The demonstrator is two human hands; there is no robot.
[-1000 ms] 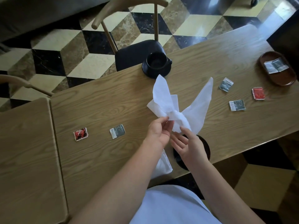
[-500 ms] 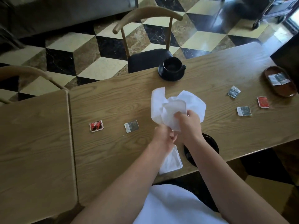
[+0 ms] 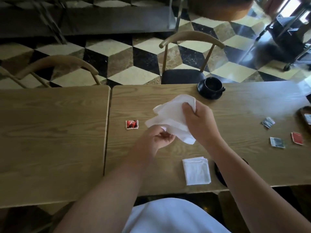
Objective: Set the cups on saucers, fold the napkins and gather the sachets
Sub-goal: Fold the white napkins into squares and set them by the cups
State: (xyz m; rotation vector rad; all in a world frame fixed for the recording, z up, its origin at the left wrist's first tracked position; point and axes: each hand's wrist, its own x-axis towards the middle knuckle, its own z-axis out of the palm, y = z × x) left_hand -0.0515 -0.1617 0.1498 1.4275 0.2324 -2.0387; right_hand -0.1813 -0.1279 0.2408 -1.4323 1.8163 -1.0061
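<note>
1. We have brought the white napkin (image 3: 170,118) down from the loose, winged bundle of a second ago; it is now a flatter, partly folded sheet at mid-frame, just over the worktop (image 3: 235,115)
2. Our left hand (image 3: 156,140) pinches its lower left edge; our right hand (image 3: 196,120) is curled over its upper right corner
3. A napkin already folded square (image 3: 196,170) lies at lower centre, so we judge this fold to be the second one, not yet finished
4. One cup (image 3: 212,84) sits on its saucer (image 3: 209,95) at upper centre
5. Sachets are not yet gathered: a red one (image 3: 132,124) at left, others (image 3: 276,142) at right, near the tray (image 3: 303,115)
</note>
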